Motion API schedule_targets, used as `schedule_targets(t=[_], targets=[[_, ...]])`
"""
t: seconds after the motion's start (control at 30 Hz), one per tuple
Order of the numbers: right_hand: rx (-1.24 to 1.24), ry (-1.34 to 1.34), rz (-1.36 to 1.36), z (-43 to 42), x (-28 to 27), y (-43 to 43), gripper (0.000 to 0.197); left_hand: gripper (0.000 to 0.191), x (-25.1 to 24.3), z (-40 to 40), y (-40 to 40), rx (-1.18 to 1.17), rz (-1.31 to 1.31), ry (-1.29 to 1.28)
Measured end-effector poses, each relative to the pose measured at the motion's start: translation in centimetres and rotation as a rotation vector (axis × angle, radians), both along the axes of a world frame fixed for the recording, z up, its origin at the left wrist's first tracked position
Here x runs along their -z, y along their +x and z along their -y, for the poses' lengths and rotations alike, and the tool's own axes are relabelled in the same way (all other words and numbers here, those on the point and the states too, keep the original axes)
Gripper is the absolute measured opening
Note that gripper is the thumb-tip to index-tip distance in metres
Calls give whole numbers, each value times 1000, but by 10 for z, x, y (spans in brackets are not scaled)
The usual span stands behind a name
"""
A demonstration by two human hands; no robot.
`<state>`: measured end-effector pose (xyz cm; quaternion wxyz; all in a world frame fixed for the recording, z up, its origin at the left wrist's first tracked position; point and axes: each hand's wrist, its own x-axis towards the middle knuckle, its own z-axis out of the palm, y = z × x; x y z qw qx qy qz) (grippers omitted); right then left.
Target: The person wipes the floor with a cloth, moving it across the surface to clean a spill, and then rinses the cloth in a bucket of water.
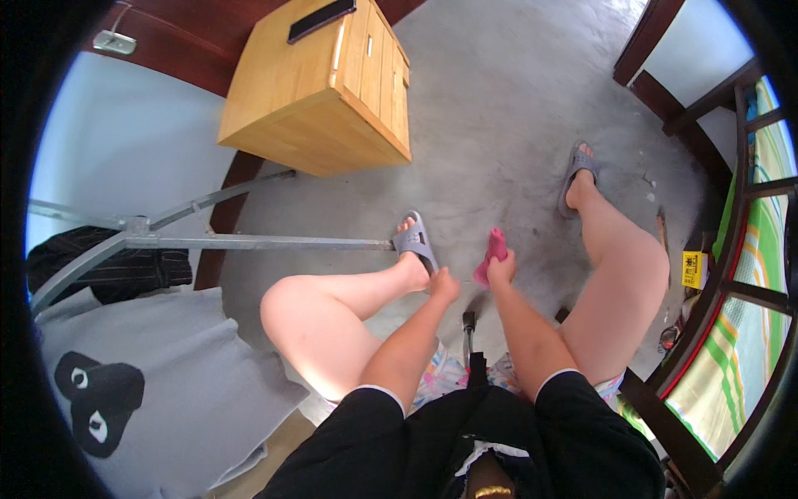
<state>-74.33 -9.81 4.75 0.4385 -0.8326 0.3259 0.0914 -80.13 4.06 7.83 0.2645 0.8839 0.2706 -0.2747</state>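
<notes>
A bunched pink cloth, perhaps a sock (482,273), is gripped by my right hand (504,268) above the floor between my legs. Part of it sticks out past the fingers on both sides. My left hand (444,287) is curled beside the heel of my left foot, with nothing visible in it; the fingers face away from view. A grey slipper (416,240) is on the left foot, close ahead of that hand. Another grey slipper (580,165) is on the right foot, farther forward and to the right.
Ahead on the left stands a wooden cabinet (280,81) with a dark phone (321,19) on top. A metal frame (268,242) reaches toward the left foot. Grey fabric with a black print (181,374) lies left. On the right are a dark wooden bed frame (742,206) and a yellow box (693,269).
</notes>
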Motion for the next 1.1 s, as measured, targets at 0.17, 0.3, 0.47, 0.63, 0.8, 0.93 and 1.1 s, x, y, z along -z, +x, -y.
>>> schedule_targets(t=[0.17,0.3,0.47,0.63,0.8,0.93,1.1], targets=[[40,51,-199,1,-11,-36,38,55,-12,-13,-34,-46,-75,59],[101,-181,161,8,-21,38,34,57,-3,-12,-42,-150,-88,-46],[61,-366,94,66,7,130,40,72,19,-16,-49,-348,-144,-71],[40,-373,-110,44,34,141,43,94,58,-52,-82,-497,-49,82],[-1034,-724,294,-46,38,-13,31,118,36,-84,-61,-499,-184,189],[-821,-191,275,-96,32,-36,30,128,47,-99,-51,-419,-298,87],[-886,116,619,-228,-16,77,32,131,64,-92,-55,-455,-297,115]])
